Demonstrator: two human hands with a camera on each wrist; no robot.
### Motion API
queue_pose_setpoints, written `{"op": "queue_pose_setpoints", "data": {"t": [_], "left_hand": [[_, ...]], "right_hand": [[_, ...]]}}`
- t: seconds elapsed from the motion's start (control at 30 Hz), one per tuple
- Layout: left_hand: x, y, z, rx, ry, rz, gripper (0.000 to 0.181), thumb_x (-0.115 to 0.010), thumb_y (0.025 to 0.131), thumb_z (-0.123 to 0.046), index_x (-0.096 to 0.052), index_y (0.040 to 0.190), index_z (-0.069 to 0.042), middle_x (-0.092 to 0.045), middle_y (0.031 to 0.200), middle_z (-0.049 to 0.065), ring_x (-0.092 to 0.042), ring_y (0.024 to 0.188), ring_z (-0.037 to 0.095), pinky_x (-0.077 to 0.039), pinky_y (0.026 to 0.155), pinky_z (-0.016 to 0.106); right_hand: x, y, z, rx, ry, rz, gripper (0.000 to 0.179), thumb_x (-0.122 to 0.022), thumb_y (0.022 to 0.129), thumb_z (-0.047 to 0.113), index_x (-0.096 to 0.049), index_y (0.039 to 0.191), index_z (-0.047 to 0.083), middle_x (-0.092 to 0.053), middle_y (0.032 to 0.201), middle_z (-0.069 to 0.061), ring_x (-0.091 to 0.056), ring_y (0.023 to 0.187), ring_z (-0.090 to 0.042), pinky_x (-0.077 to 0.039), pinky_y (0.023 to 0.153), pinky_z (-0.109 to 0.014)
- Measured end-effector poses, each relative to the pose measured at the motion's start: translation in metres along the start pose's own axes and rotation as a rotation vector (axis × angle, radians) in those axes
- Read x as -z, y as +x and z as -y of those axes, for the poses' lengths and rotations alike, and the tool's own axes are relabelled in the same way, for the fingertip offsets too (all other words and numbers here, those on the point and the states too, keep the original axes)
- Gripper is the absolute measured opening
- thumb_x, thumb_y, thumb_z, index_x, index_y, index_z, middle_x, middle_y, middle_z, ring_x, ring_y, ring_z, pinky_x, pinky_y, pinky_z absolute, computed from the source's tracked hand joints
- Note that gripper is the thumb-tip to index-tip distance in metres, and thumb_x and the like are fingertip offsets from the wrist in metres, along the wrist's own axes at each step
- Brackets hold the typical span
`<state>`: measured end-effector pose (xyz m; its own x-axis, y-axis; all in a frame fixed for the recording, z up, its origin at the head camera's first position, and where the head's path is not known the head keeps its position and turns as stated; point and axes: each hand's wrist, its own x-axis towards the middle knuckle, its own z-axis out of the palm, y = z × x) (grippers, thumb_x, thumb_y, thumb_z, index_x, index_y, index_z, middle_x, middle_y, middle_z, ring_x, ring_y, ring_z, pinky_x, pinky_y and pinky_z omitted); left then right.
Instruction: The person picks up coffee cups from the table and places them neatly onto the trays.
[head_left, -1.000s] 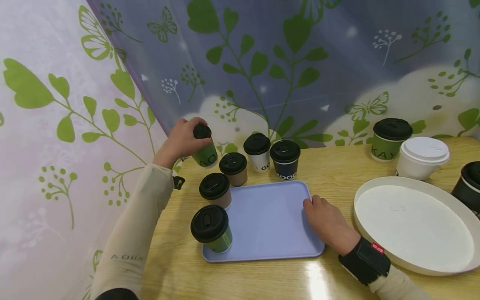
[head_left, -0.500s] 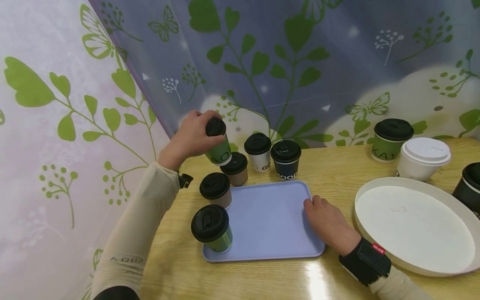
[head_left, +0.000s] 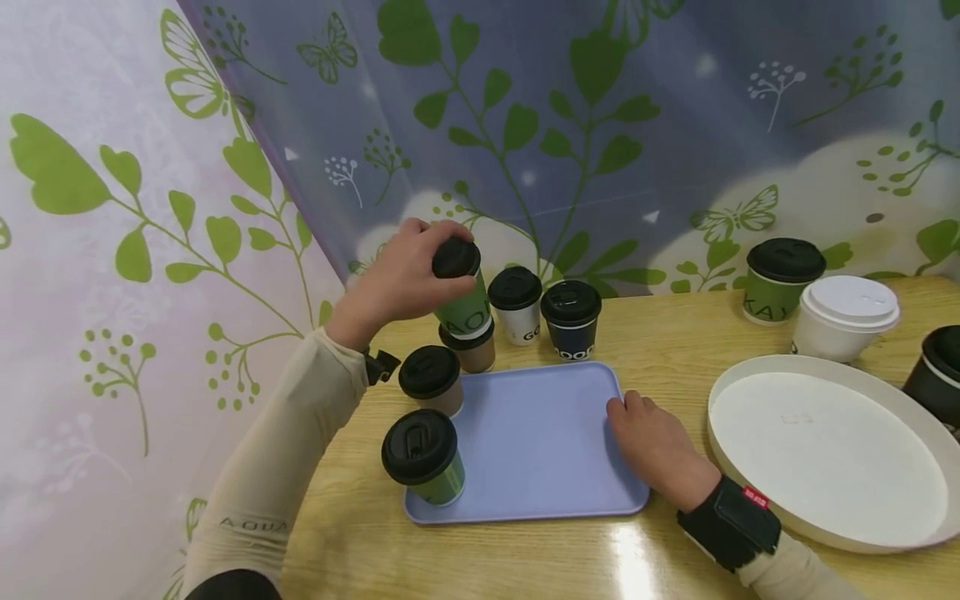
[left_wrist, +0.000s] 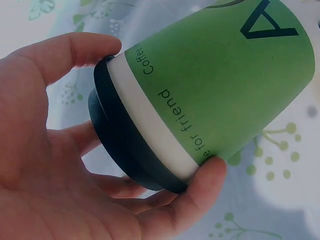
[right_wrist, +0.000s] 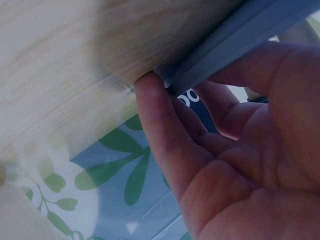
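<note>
My left hand (head_left: 408, 279) grips a green paper coffee cup (head_left: 463, 310) round its black lid (left_wrist: 125, 130). The cup is in the air, in front of part of a brown cup (head_left: 476, 352) in the head view. My right hand (head_left: 656, 446) holds the right rim of the lavender tray (head_left: 540, 450), its fingers (right_wrist: 155, 110) at the tray's edge in the right wrist view. Another green cup (head_left: 442, 485) with a black lid stands on the tray's front left corner. A second brown cup (head_left: 446, 396) is at the tray's left edge, behind that green one.
Behind the tray stand a white cup (head_left: 519, 321) and a navy cup (head_left: 572, 329), both black-lidded. At right are a round white tray (head_left: 832, 450), a green cup (head_left: 772, 296), a white-lidded cup (head_left: 832, 329) and a dark cup (head_left: 937, 375). A patterned curtain (head_left: 510, 167) hangs behind the table.
My left hand has carried the green cup to the right, from left of the rear brown cup to over it in view. My right hand and the tray have stayed put.
</note>
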<state>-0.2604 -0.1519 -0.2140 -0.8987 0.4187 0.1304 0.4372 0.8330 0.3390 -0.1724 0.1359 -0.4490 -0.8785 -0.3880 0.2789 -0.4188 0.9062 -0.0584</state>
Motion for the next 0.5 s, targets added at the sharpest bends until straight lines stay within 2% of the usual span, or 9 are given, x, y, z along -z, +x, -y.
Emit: {"op": "queue_pose_setpoints", "data": {"t": [0.33, 0.5], "left_hand": [[-0.005, -0.004, -0.016, -0.068, -0.002, 0.032, 0.052, -0.07, 0.093, -0.034, -0.056, 0.142, -0.024, -0.044, 0.135, 0.02, -0.053, 0.109, 0.034, -0.05, 0.088, 0.05], [-0.008, -0.003, -0.022, -0.101, 0.001, 0.041, 0.052, -0.071, 0.092, -0.032, -0.056, 0.141, -0.023, -0.045, 0.132, 0.019, -0.053, 0.106, 0.033, -0.05, 0.088, 0.048]], "right_hand": [[-0.005, 0.0, -0.001, 0.023, -0.02, -0.075, 0.011, -0.065, 0.09, -0.009, -0.055, 0.089, -0.004, -0.048, 0.077, -0.016, -0.051, 0.062, -0.027, -0.048, 0.05, -0.041], [-0.003, 0.0, -0.001, 0.019, -0.02, -0.046, 0.01, -0.065, 0.09, -0.008, -0.057, 0.092, -0.004, -0.049, 0.078, -0.016, -0.052, 0.064, -0.026, -0.049, 0.05, -0.04]]}}
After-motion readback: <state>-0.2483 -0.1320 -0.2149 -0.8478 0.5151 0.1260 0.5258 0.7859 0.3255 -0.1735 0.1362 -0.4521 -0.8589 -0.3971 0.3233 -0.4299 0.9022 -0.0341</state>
